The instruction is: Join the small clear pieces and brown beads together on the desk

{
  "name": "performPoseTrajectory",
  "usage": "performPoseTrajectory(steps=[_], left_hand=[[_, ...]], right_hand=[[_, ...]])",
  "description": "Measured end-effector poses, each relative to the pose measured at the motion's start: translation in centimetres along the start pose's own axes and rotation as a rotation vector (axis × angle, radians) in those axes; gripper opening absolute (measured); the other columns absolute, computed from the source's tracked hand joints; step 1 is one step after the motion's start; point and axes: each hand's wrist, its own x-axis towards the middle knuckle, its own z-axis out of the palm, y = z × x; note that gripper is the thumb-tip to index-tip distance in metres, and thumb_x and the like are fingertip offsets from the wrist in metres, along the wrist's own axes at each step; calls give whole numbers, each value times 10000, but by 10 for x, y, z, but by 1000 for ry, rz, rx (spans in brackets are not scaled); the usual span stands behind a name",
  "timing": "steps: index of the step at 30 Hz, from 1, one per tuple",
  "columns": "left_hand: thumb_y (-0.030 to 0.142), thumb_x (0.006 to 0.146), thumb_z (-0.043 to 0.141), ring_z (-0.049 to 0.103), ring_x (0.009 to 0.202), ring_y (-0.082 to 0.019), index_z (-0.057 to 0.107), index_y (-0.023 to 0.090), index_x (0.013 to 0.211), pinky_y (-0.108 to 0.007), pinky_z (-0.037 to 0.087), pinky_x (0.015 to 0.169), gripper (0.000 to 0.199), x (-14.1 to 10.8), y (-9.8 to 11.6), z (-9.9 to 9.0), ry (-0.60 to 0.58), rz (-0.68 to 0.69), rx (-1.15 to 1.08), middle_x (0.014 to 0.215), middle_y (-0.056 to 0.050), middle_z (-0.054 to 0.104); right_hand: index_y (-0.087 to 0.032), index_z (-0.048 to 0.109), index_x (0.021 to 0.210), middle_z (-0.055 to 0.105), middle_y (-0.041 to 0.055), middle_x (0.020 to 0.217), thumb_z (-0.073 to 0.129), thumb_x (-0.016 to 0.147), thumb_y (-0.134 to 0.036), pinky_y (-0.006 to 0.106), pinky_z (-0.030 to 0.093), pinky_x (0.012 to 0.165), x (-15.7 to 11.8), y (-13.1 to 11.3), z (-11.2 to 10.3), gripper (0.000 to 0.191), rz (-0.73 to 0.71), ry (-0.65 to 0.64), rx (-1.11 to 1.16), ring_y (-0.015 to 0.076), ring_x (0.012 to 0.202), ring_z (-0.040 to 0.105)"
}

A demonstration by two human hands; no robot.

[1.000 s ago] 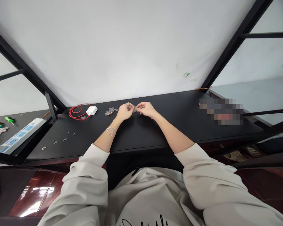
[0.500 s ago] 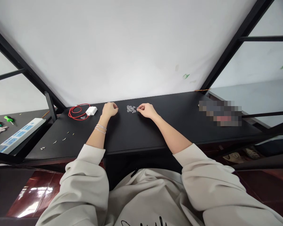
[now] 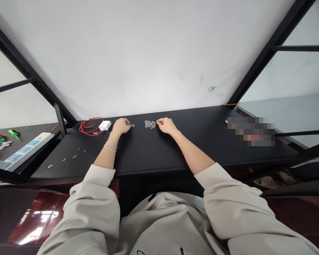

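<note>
My left hand (image 3: 121, 126) rests low over the black tabletop, fingers bent, with a small gap showing between thumb and forefinger. Just past its fingertips lies a small clear piece (image 3: 133, 125), apparently of plastic. To the right sits a little heap of similar clear pieces (image 3: 150, 124). My right hand (image 3: 167, 125) is at the heap's right edge, thumb and forefinger pinched together. Whatever may be in that pinch is too small to make out. A beaded bracelet (image 3: 110, 147) circles my left wrist.
A white charger block (image 3: 105, 125) with a coiled red cable (image 3: 83, 128) lies to the left. Small scraps (image 3: 74, 156) dot the black table (image 3: 154, 152). A power strip (image 3: 26, 152) and a green screwdriver (image 3: 13, 132) are farther left. At right lies a blurred-out object (image 3: 251, 131).
My left hand has drawn back slightly leftward, uncovering a clear piece at its fingertips. My right hand stays at the heap's edge. The whole view has shifted a little.
</note>
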Motion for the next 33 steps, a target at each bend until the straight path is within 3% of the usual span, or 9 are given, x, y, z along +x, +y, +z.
performPoseTrajectory(steps=[8, 15, 21, 24, 26, 28, 29, 31, 33], left_hand=[[138, 797, 755, 732, 982, -254, 768, 211, 874, -339, 557, 930, 107, -1, 1, 2, 8, 19, -85, 971, -78, 797], [128, 819, 703, 723, 985, -225, 766, 214, 956, -312, 544, 940, 174, -1, 4, 4, 80, 43, -129, 1015, -66, 794], [135, 833, 670, 720, 959, -212, 766, 189, 1006, -313, 542, 933, 205, 0, 5, 5, 110, 74, -163, 1054, -72, 790], [141, 832, 677, 722, 966, -220, 764, 180, 1010, -320, 541, 935, 202, 0, 6, 6, 121, 81, -153, 1041, -76, 791], [139, 830, 681, 724, 962, -220, 764, 178, 1009, -317, 542, 934, 200, -2, 7, 5, 120, 82, -149, 1041, -77, 792], [133, 830, 679, 727, 950, -212, 765, 182, 1007, -308, 541, 935, 202, -4, 9, 4, 118, 82, -155, 1044, -74, 792], [132, 829, 678, 728, 947, -210, 765, 183, 1010, -305, 542, 932, 207, -5, 10, 4, 117, 83, -163, 1046, -73, 793], [138, 830, 681, 729, 959, -217, 767, 183, 1017, -311, 542, 935, 211, -6, 11, 3, 121, 87, -171, 1046, -77, 794], [137, 824, 686, 728, 968, -221, 770, 184, 1006, -315, 542, 941, 206, -7, 11, 3, 122, 90, -170, 1037, -79, 795]], right_hand=[[-218, 808, 1144, 801, 81, 1026, 613, 960, -205, 296, 524, 908, 0, 5, 2, 268, -11, -25, 37, 225, 980, 727], [-206, 799, 1147, 797, 78, 981, 607, 961, -188, 288, 525, 903, -3, 2, -1, 268, -16, -27, 64, 211, 955, 724], [-170, 788, 1152, 792, 88, 967, 620, 951, -180, 294, 525, 929, -3, 7, -9, 262, 28, 70, 109, 205, 948, 728], [-163, 791, 1091, 788, 83, 926, 642, 930, -185, 305, 539, 901, -8, -4, -19, 220, 33, 160, 186, 205, 900, 730], [-163, 785, 1004, 780, 76, 879, 674, 910, -204, 292, 559, 818, -24, -23, -26, 151, 5, 171, 325, 185, 795, 721], [-159, 750, 919, 768, 71, 835, 706, 898, -257, 257, 547, 644, -53, -51, -31, 109, -68, 72, 582, 151, 641, 674], [-162, 730, 898, 769, 72, 849, 740, 879, -295, 235, 520, 570, -73, -67, -32, 135, -144, -44, 723, 134, 601, 650], [-167, 700, 901, 769, 76, 896, 810, 830, -382, 200, 424, 440, -119, -100, -33, 252, -269, -350, 987, 112, 548, 615], [-165, 673, 926, 758, 73, 898, 856, 790, -455, 186, 396, 417, -165, -130, -32, 369, -337, -676, 1215, 100, 535, 605]])
